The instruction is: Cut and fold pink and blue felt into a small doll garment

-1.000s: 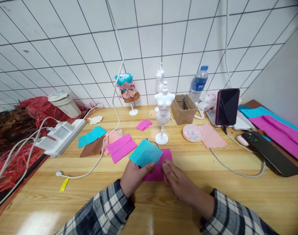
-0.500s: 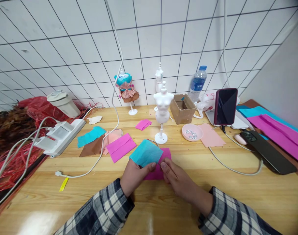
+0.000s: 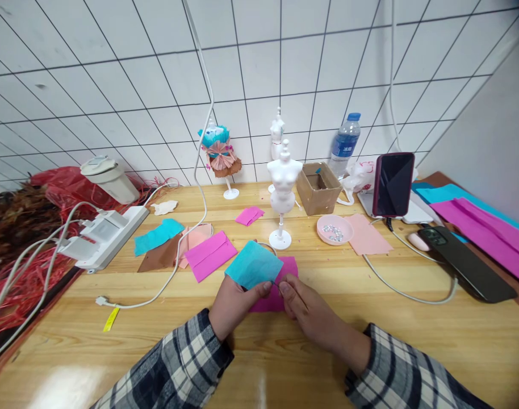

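Note:
My left hand [image 3: 234, 307] is closed on a turquoise piece of crepe paper [image 3: 253, 264], thumb on top near its lower right corner. Close beside that corner, the fingers of my right hand [image 3: 308, 309] are pinched together. Something thin and dark shows between the two hands, too small to name. Under both hands lies a magenta sheet of paper [image 3: 290, 266], partly hidden. Just beyond the turquoise paper stands a small white mannequin [image 3: 284, 176] on a round base.
Left lie a folded magenta piece [image 3: 210, 255], a white cable [image 3: 157, 300] and a power strip [image 3: 114, 238]. Right are a pink dish [image 3: 321, 230] of small shiny bits, a cardboard box [image 3: 323, 199] and phones [image 3: 468, 264]. Behind stands a decorated mannequin [image 3: 223, 162].

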### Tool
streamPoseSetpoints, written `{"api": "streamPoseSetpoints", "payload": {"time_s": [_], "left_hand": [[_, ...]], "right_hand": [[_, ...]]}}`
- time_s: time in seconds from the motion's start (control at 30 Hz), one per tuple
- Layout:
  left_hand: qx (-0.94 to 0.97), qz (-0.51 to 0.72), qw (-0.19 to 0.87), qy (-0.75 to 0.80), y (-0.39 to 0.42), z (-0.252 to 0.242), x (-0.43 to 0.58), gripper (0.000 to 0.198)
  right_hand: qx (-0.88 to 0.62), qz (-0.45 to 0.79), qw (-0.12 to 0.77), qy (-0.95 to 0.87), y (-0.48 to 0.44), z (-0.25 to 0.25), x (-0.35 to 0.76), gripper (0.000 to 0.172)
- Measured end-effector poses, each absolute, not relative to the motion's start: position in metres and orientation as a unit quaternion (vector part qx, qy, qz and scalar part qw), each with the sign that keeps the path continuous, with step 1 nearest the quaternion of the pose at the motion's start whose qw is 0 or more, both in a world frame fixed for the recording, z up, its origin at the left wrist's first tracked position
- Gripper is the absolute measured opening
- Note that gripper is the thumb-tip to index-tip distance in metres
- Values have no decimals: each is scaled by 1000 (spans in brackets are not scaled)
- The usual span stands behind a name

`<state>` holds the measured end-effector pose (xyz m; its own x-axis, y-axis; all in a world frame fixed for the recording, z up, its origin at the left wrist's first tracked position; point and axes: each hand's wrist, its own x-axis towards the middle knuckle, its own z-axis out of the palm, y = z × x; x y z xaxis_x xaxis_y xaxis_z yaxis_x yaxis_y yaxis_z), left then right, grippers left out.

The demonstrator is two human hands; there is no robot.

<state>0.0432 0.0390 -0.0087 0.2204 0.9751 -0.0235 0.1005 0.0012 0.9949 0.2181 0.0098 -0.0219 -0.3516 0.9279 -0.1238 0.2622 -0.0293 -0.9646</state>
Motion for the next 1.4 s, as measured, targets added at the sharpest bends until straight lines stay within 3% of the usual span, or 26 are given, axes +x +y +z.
{"api": "streamPoseSetpoints", "payload": {"time_s": [0.93, 1.27, 1.4], "left_hand": [[605, 384, 528, 457, 39, -6, 43, 27], [605, 372, 540, 451, 39, -10, 41, 39], [609, 371, 549, 437, 38, -11, 42, 33]], "right_hand": [[-460, 526, 307, -646, 11, -22, 219, 42], [-460, 520, 320, -644, 9, -22, 219, 40], [-464, 522, 319, -641, 9, -21, 218, 39]]}}
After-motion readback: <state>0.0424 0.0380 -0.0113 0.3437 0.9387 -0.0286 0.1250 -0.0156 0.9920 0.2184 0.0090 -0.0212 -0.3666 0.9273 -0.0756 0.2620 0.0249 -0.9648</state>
